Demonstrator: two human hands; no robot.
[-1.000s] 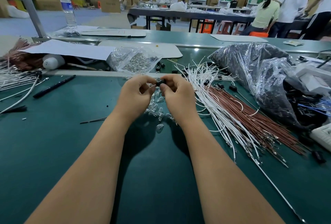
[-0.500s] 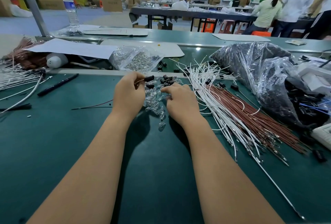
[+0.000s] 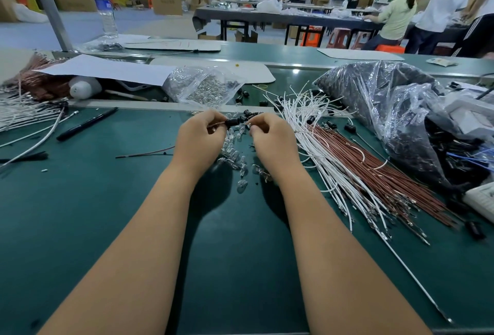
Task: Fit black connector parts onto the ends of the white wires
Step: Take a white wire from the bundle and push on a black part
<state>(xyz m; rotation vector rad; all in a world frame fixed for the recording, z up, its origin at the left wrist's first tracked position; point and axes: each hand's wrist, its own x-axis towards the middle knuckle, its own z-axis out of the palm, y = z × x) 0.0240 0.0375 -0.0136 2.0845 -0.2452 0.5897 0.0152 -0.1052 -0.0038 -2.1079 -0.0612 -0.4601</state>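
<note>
The left hand [image 3: 200,138] pinched a black connector [image 3: 233,121] by its wire end, a thin reddish lead showing at the fingers, and held it just above the green mat [image 3: 107,227]. The right hand [image 3: 270,135] sat close beside it with its fingers curled; they seemed to nip something small at the tips, but what it was could not be made out. The two hands were near each other, not quite touching, over a scatter of clear bulbs [image 3: 235,158] and a few loose black connectors [image 3: 250,113].

As a judgement of progress, little looked finished. The white wires [image 3: 320,147] lay fanned in a large bundle to the right, beside the brown wires [image 3: 379,171], and most of their near ends showed bare metal terminals with no black part on them. A few black pieces sat among the far ends, though whether those were fitted or merely lying there could not be told. A big bag [image 3: 374,104] of black parts stood behind the bundle, still well filled. So one piece was in hand, being assembled, and the bulk of the wires was left to do
</note>
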